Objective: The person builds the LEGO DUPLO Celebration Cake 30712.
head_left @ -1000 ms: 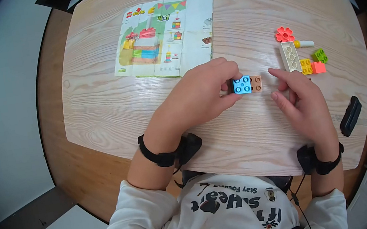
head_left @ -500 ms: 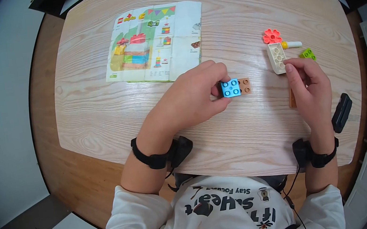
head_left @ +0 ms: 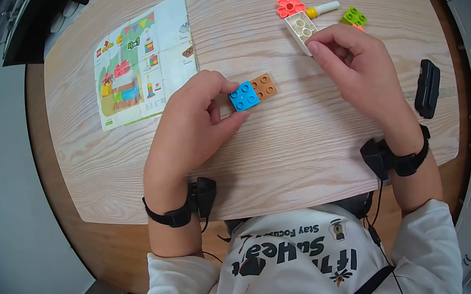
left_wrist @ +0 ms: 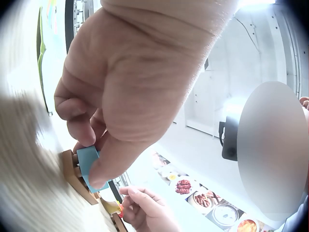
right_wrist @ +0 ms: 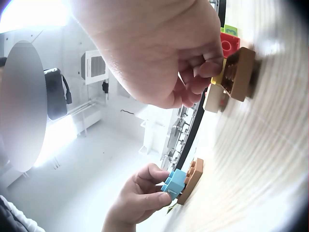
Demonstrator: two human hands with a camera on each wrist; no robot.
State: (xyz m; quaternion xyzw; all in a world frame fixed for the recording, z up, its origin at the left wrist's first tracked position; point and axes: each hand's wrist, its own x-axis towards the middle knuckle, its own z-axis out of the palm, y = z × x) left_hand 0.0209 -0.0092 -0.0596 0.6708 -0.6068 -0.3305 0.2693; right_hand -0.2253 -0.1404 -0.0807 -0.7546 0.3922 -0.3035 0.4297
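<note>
My left hand [head_left: 191, 117] pinches a light-blue four-stud toy brick [head_left: 244, 96] between thumb and fingers. The blue brick sits over one end of a flat brown brick [head_left: 265, 85], whose other studs show beside it. At the right, my right hand [head_left: 364, 70] has its fingers curled, fingertips right at a white brick [head_left: 301, 26] lying hollow side up. In the right wrist view, those fingers overlap a yellow brick [right_wrist: 216, 79], and I cannot tell whether they grip it. Close by stand a red brick [right_wrist: 231, 44] and a second brown brick [right_wrist: 242, 73], hidden under the hand from above.
A coral flower piece [head_left: 290, 6], a yellow-and-white candle piece [head_left: 323, 9] and a green brick [head_left: 353, 16] lie beyond the right hand. An unfolded instruction sheet [head_left: 171, 41] lies at the back left. Near the right edge lies a black case-like object [head_left: 427, 88].
My right hand has moved over the loose bricks, and its fingers have drawn together. The left hand still holds the blue brick on the brown one. The head view has shifted and turned.
</note>
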